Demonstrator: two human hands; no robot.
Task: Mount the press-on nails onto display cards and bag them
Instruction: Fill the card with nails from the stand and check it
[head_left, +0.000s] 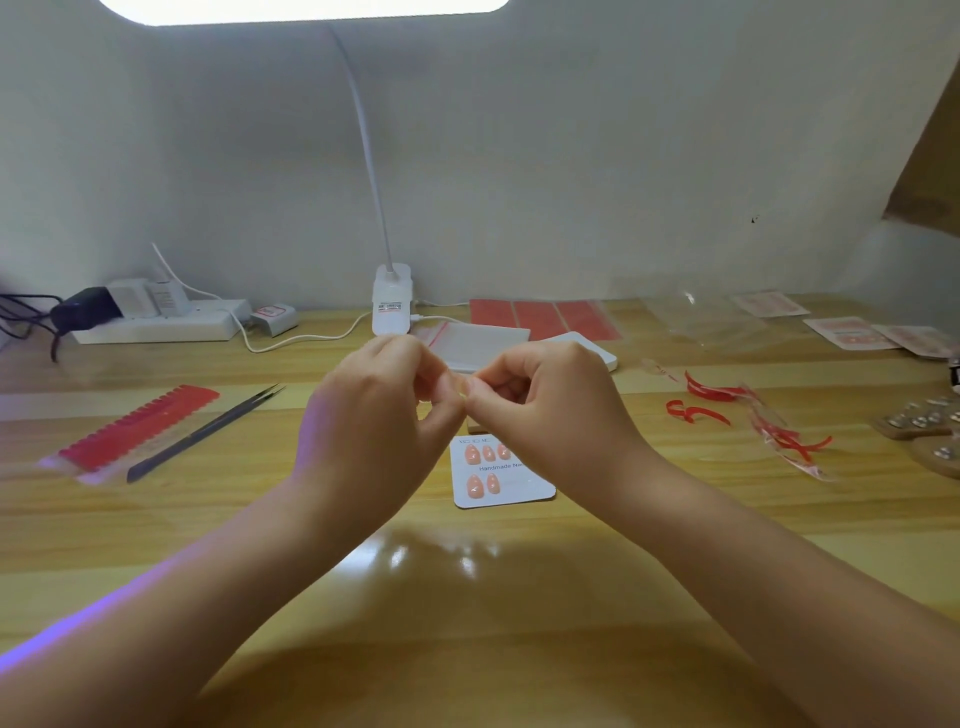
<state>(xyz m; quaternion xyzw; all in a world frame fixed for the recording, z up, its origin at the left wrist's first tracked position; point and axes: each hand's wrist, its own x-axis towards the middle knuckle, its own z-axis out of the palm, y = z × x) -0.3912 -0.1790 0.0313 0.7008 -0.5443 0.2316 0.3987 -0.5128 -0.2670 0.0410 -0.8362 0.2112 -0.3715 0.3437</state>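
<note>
Left hand (379, 410) and right hand (550, 405) curled, fingertips meeting on something tiny; can't tell what. Glossy pink almond nails (480, 470) on white rounded card (524, 491) at 6 o'clock below them, wood-grain table (675, 530).

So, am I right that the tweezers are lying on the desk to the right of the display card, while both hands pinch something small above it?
Not quite: the head view shows the tweezers to the left of the display card, beside the red adhesive strip sheet. The rest holds: the left hand and right hand pinch something small above the card.
</note>
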